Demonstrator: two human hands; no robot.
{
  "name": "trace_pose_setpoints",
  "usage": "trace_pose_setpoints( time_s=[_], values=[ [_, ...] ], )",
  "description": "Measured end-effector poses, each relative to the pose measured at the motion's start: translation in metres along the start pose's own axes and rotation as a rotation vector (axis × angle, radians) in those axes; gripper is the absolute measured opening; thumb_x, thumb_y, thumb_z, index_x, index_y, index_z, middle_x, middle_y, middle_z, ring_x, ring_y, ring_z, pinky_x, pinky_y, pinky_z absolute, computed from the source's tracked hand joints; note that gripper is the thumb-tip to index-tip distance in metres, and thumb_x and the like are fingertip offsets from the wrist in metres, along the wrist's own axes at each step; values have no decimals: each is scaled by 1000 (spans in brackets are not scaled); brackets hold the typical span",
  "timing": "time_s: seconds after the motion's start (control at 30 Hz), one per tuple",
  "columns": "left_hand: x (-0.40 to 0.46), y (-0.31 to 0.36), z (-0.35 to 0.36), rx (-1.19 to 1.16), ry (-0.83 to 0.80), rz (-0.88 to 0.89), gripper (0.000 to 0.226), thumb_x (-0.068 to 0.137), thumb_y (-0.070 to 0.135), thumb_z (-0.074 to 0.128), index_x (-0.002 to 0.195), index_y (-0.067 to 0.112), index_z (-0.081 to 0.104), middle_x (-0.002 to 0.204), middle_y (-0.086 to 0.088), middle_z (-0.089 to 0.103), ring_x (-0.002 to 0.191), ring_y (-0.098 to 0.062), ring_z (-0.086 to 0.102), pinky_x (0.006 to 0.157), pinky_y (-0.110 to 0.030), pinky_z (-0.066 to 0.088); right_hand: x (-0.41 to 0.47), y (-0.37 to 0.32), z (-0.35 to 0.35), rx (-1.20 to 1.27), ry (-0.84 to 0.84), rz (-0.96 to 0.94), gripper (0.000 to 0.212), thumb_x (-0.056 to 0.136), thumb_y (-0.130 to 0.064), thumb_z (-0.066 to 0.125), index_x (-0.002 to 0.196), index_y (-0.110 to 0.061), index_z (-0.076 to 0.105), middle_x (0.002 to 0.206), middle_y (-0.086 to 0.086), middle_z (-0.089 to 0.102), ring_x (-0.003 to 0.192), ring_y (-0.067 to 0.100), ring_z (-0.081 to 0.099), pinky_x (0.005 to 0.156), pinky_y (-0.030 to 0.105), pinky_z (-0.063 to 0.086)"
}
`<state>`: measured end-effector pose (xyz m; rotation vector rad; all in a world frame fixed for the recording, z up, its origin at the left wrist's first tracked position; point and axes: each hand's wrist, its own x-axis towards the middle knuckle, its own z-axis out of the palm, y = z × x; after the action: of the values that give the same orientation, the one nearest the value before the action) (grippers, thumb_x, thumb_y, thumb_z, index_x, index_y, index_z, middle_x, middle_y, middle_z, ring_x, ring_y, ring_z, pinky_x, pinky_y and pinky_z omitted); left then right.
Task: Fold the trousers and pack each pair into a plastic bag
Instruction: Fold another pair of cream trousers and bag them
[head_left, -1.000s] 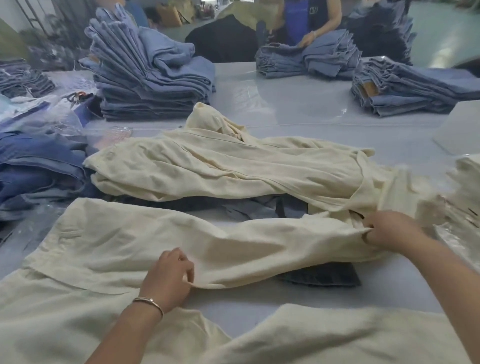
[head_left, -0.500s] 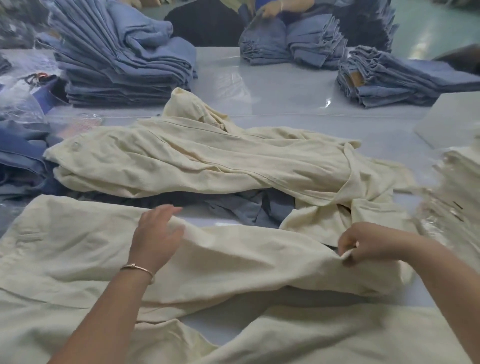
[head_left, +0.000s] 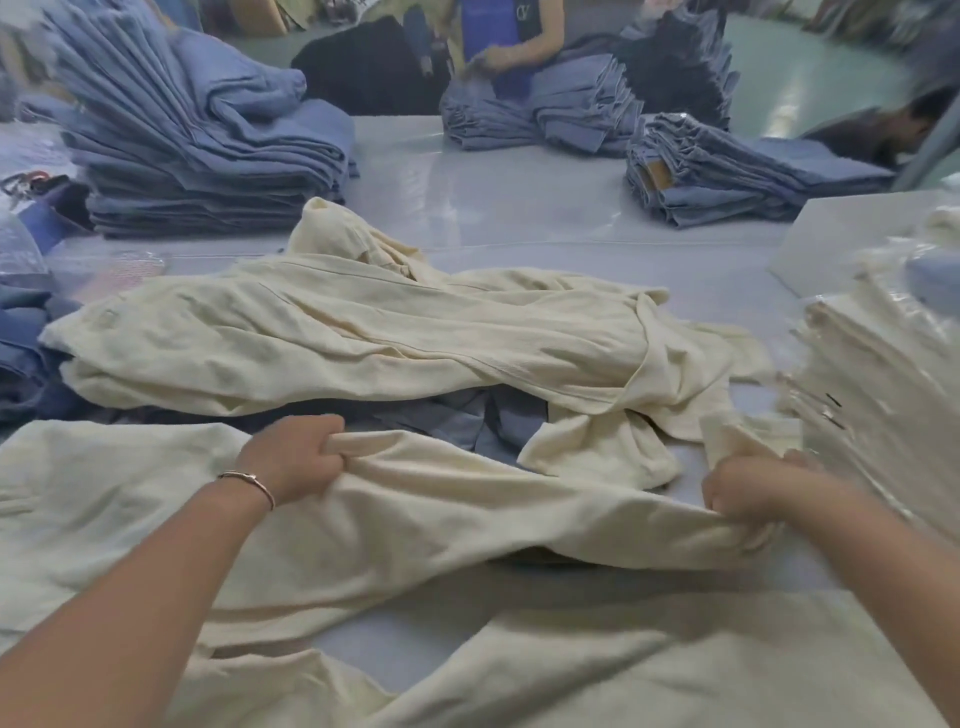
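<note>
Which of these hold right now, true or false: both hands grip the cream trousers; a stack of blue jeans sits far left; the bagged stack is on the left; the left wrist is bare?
1. Both hands grip the cream trousers. True: the left hand and the right hand each hold a bunch of the fabric.
2. A stack of folded blue jeans sits far left. True.
3. The bagged stack is on the left. False: it lies at the right edge.
4. The left wrist is bare. False: it wears a bracelet.
</note>
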<state>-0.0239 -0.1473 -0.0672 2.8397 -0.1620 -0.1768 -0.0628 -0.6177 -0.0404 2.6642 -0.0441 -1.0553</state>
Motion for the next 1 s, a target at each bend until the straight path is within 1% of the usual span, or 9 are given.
trace_pose_setpoints(
  time_s=[0.1,0.17,0.3,0.43,0.53,0.63,0.73,0.83,1.0],
  values=[
    [-2,-10,-26,6,174,-86,12,60,29,42,71,25,46,72,1,52,73,-27,51,62,-32,35,-7,19,6,556,4,-114,22,97,-52,43,102,-40,62,114,-16,53,113,12,49,102,31,34],
    [-7,-15,-33,47,187,-95,6,71,19,50,75,21,54,80,-3,53,84,-31,54,68,-34,39,-21,19,6,746,-28,-244,21,87,-59,55,77,-44,64,89,-26,55,89,-3,52,81,18,37],
    [-23,-2,-33,89,153,-36,4,61,37,55,65,34,55,70,8,54,81,-22,55,67,-32,38,-12,7,12,182,214,-119,21,87,-24,54,69,-33,56,85,-12,61,84,12,56,65,23,39],
    [-29,18,-33,2,-47,-1,53,50,76,48,60,24,47,61,9,52,67,-5,51,65,-32,27,-14,-27,12,-244,190,-145,9,82,-22,50,80,-24,58,73,-7,53,66,14,53,54,22,38],
    [-29,31,-36,-95,-149,39,63,45,78,57,68,19,50,62,9,52,62,-9,50,62,-31,32,-20,-38,-3,231,-22,-262,20,77,-19,59,95,-22,67,83,-1,68,57,10,58,48,20,44],
    [-33,46,-35,-196,-314,101,57,52,70,72,69,20,50,61,12,43,57,-7,39,58,-27,30,-16,-44,-12,704,188,-384,25,77,-17,66,99,-29,65,99,-10,61,86,8,58,71,22,47],
    [-40,59,-33,-268,-403,148,23,71,40,82,72,24,66,62,15,57,61,-3,52,61,-25,39,-12,-58,10,462,136,-381,64,70,-36,79,126,-29,50,122,-8,44,114,15,48,95,29,42],
    [-46,63,-51,-549,-340,139,11,73,9,81,71,17,76,66,6,65,63,-5,57,62,-19,44,-10,-60,26,318,217,-357,49,64,-44,79,105,-36,54,113,-8,54,103,17,55,82,30,46],
    [-56,50,-92,-859,-360,93,37,45,28,84,73,6,75,66,-9,65,61,-14,61,54,-20,49,-20,-21,22,136,218,-194,35,74,-46,68,104,-33,55,102,-10,59,92,14,54,71,27,36]
  ],
)
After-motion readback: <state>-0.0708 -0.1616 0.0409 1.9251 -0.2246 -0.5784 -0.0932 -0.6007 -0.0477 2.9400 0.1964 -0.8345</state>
